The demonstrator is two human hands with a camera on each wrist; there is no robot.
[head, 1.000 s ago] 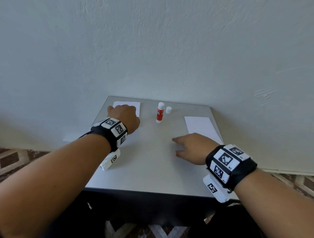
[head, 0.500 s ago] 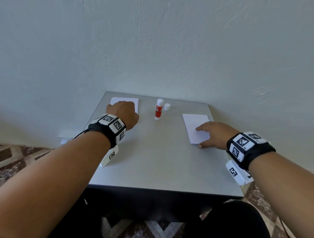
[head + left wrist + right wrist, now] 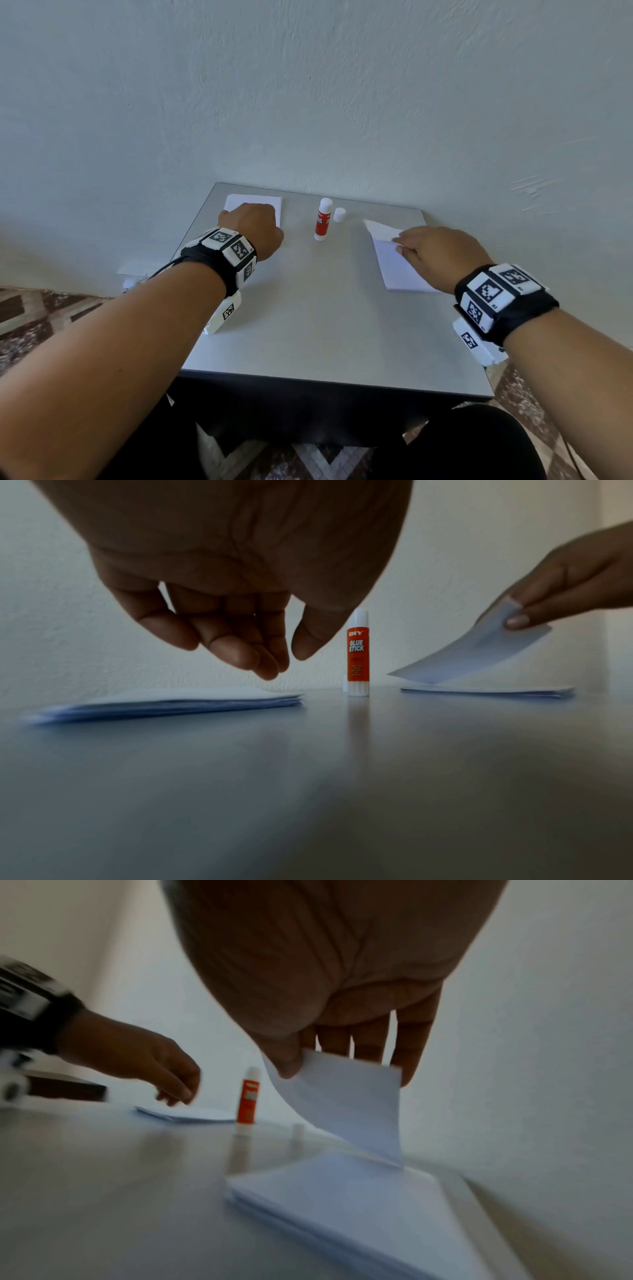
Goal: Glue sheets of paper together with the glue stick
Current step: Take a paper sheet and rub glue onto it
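Note:
An uncapped red and white glue stick [image 3: 323,219] stands at the back middle of the grey table [image 3: 325,325], its white cap [image 3: 339,214] beside it. One stack of white paper [image 3: 253,202] lies at the back left. My left hand [image 3: 287,661] hovers over that left stack [image 3: 171,704], fingers loosely curled and holding nothing. A second stack [image 3: 400,274] lies on the right. My right hand [image 3: 399,245] pinches its top sheet [image 3: 346,1104] between thumb and fingers. This sheet curls up off the right stack [image 3: 342,1204].
A pale wall [image 3: 308,102] rises directly behind the table. The table's right edge [image 3: 455,308] runs close to the right stack. Patterned floor [image 3: 41,315] shows on both sides. Bare tabletop lies between the stacks and toward me.
My right hand went from the table's middle to the right stack, took hold of the top sheet and lifted its end. The left hand stayed over the left stack.

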